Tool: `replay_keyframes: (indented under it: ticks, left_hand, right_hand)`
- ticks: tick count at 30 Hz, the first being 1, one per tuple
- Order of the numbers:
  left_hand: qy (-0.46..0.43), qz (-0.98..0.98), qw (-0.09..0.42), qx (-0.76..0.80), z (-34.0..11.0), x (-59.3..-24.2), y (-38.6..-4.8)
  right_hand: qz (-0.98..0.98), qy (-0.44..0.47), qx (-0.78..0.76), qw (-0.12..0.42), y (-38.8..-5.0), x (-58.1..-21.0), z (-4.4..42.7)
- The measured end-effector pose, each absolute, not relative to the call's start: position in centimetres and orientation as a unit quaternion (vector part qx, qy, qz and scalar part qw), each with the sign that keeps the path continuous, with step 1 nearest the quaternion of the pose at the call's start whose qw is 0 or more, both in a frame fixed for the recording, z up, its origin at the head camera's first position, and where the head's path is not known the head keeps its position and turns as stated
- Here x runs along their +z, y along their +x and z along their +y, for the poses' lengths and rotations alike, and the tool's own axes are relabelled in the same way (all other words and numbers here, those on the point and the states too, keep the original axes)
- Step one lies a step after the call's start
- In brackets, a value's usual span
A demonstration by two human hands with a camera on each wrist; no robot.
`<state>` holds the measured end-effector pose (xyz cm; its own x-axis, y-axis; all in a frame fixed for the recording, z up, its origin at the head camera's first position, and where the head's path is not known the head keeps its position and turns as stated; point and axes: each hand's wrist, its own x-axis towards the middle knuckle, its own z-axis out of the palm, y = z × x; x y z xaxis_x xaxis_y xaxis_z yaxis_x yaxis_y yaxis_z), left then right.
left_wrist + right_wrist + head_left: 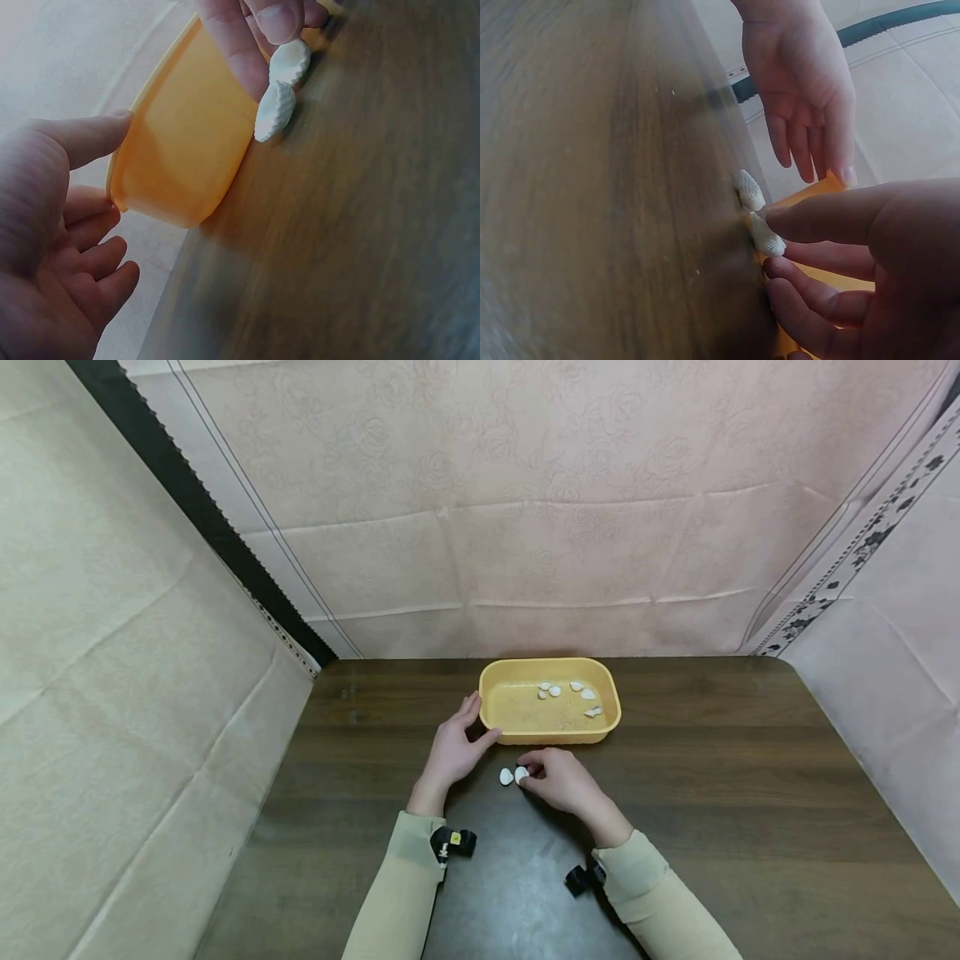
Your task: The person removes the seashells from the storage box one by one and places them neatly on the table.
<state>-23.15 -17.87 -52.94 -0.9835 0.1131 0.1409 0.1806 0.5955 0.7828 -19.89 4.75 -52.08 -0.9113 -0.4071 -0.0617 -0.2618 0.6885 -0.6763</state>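
A yellow tray (555,734) holds several small white shells (588,694). The left hand (454,752) touches the tray's left side, thumb at the near corner; in the left wrist view the left hand (56,225) has its thumb on the rim. Just in front of the tray, the right hand (561,783) pinches a white shell (521,774) between thumb and fingers. Another shell (506,777) lies on the table to its left, touching or nearly touching it. The right wrist view shows the right hand (855,255) at the pinched shell (766,235), beside the other shell (749,190).
The brown wooden table (712,777) extends around the tray. Pale patterned cloth (525,527) hangs behind it, with more cloth at both sides. A black wrist camera (462,843) is worn on the left wrist, another (577,881) on the right.
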Motion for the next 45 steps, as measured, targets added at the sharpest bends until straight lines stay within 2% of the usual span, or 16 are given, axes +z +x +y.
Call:
replay_keyframes:
  ticks: [21,28,35,45]
  left_hand:
    - [-0.086,-0.892,0.041,-0.443,-17.8,-53.0,-23.1]
    - [-0.082,-0.891,0.041,-0.445,-17.8,-52.9,-23.1]
    - [-0.083,-0.888,0.041,-0.451,-17.9,-53.1,-23.2]
    - [-0.09,-0.887,0.043,-0.451,-18.0,-53.2,-23.3]
  right_hand:
    - [0.904,-0.181,-0.369,0.115,-19.8,-51.7,5.4]
    - [0.88,-0.232,-0.396,0.121,-20.5,-50.8,7.3]
    - [0.84,-0.266,-0.446,0.156,-21.6,-48.7,9.2]
    - [0.833,-0.199,-0.506,0.1,-25.1,-46.9,10.7]
